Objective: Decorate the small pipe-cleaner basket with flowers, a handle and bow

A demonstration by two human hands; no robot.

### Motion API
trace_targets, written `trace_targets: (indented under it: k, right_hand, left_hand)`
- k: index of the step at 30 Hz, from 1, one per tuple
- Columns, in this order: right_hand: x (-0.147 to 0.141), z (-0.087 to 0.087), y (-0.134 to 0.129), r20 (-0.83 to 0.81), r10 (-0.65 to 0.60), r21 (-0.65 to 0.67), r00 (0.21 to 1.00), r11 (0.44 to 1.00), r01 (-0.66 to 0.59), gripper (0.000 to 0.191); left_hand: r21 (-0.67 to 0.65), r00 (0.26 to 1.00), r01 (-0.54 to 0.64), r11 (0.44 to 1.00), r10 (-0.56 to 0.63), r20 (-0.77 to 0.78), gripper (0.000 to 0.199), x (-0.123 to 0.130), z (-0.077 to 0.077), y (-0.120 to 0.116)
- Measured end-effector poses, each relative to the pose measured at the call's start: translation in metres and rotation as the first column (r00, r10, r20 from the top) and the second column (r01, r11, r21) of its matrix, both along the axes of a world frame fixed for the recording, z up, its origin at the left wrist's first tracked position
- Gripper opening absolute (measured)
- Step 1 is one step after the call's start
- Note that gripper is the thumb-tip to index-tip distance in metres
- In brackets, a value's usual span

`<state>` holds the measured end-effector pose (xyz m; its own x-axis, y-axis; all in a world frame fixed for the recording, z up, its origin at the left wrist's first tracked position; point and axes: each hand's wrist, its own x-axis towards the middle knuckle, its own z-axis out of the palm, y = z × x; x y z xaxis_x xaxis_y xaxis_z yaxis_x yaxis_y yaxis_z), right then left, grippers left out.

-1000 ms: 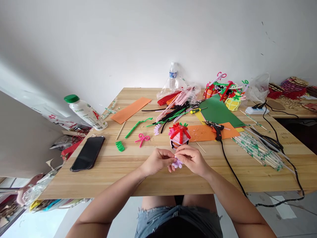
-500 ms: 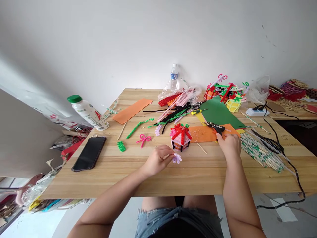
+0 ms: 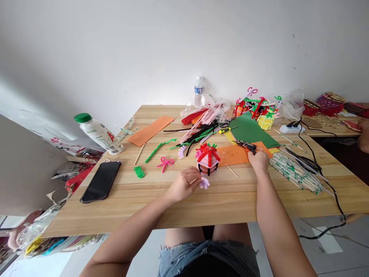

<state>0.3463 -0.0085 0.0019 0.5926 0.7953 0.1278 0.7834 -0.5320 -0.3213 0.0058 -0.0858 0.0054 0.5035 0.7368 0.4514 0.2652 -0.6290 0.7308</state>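
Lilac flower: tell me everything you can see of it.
The lilac flower looks like fuzzy pipe cleaner, with several rounded petals fanned out. The left hand pinches it at one edge, hiding part of it. It is on the wearer's side of the red-topped ornament; whether it touches the table is unclear.

Glue gun [image 3: 249, 146] partly behind right hand [image 3: 259, 161]

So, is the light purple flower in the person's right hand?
No, the left hand holds the light purple flower, while the right hand is on the glue gun.
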Motion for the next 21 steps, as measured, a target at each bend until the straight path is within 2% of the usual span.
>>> trace_targets:
  k: [4, 7, 10, 12, 13, 15, 17, 21]
  right_hand:
    - [-0.001, 0.002, 0.001, -0.008, -0.033, 0.013, 0.999, 0.999, 0.033, 0.039]
    - [-0.003, 0.002, 0.0, -0.015, -0.027, 0.008, 1.0, 1.0, 0.027, 0.038]
    - [-0.003, 0.002, 0.0, -0.015, -0.018, 0.004, 1.0, 1.0, 0.018, 0.04]
    - [-0.003, 0.002, 0.0, -0.015, -0.008, 0.008, 1.0, 1.0, 0.008, 0.041]
    - [-0.003, 0.002, 0.001, -0.016, -0.004, 0.012, 1.0, 1.0, 0.004, 0.04]
    - [-0.002, 0.001, 0.001, -0.021, 0.003, 0.026, 1.0, 1.0, -0.002, 0.038]
    - [0.0, 0.001, 0.0, -0.032, 0.003, 0.049, 0.999, 0.999, -0.001, 0.036]
    - [0.01, 0.002, -0.002, -0.058, 0.012, 0.143, 0.998, 0.99, -0.004, 0.032]
  left_hand:
    - [-0.01, 0.999, 0.031, 0.999, -0.031, -0.016, 0.032, 0.004, -0.001, -0.006]
    - [-0.011, 0.992, 0.121, 0.993, -0.121, -0.016, 0.034, 0.022, 0.002, -0.017]
    - [0.044, 0.959, 0.274, 0.961, -0.27, -0.089, 0.027, 0.066, 0.01, -0.018]
    - [0.078, 0.942, 0.311, 0.947, -0.297, -0.153, 0.026, 0.106, 0.013, -0.005]
    - [0.065, 0.939, 0.297, 0.953, -0.279, -0.201, 0.026, 0.127, 0.014, 0.005]
    - [-0.03, 0.948, 0.159, 0.987, -0.162, -0.274, 0.02, 0.164, 0.01, 0.029]
    - [-0.144, 0.945, 0.05, 0.988, -0.094, -0.313, 0.017, 0.191, 0.001, 0.05]
    - [-0.198, 0.94, -0.035, 0.979, -0.035, -0.34, 0.019, 0.21, -0.018, 0.069]
